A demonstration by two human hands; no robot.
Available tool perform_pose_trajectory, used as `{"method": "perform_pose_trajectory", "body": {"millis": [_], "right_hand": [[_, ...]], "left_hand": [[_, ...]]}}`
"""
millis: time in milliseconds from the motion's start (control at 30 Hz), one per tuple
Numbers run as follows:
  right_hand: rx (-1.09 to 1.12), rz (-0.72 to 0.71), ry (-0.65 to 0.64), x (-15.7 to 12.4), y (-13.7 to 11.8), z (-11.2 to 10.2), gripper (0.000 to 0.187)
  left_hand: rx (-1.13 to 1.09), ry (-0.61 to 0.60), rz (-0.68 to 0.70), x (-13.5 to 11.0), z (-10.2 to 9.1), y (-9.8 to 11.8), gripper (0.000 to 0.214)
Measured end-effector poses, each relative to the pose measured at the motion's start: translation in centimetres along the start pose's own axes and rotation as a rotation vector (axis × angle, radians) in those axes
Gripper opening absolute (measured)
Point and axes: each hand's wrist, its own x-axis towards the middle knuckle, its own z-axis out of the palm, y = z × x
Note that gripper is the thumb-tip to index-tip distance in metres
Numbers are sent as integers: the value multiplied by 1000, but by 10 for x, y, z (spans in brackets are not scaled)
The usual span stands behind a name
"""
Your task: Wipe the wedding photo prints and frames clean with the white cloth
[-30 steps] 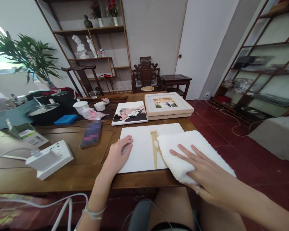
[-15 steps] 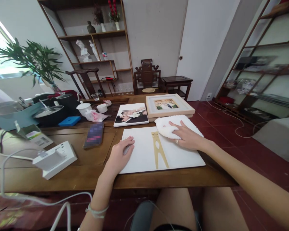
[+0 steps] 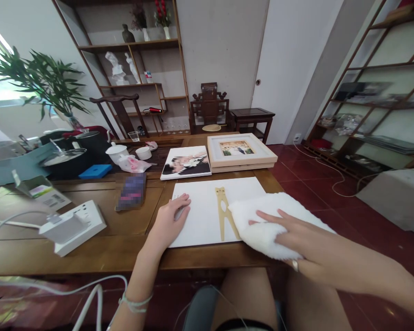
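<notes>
A white rectangular panel (image 3: 197,216), perhaps a picture frame lying face down, rests at the table's front edge. Attached to or lying on it is a tan cat-shaped piece (image 3: 223,210) with two long legs. My left hand (image 3: 172,217) lies on the panel's left edge, fingers stretched out, holding nothing. In my right hand (image 3: 296,239) is a fluffy white cloth (image 3: 262,209), gripped under the fingers. It covers the panel's right part and overhangs the front and right edges.
Behind the panel lie a photo print (image 3: 186,162) and a pale framed picture (image 3: 241,151). To the left are a blurred purple item (image 3: 131,192), a white power strip (image 3: 74,227) with cables, a small opened box (image 3: 43,193), a blue block (image 3: 95,171) and a lidded cup (image 3: 117,151).
My right hand has drawn the white cloth toward me and to the right, from the panel's far right to its front right corner. My left hand stays in place.
</notes>
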Motion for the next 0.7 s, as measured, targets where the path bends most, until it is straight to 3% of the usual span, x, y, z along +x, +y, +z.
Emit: {"method": "perform_pose_trajectory", "body": {"millis": [100,300,400,533,700], "right_hand": [[13,-15,9,25,15,-3,33],[38,8,161,88,53,-3,33],[10,13,201,105,61,-1,35],[-16,6,181,98,56,-1,33],[-34,28,77,40,24,-2,32]], "left_hand": [[-3,4,6,0,0,0,24],[9,9,14,1,0,-1,23],[11,9,21,1,0,-1,24],[8,9,22,1,0,-2,24],[7,0,13,0,0,-2,25]]}}
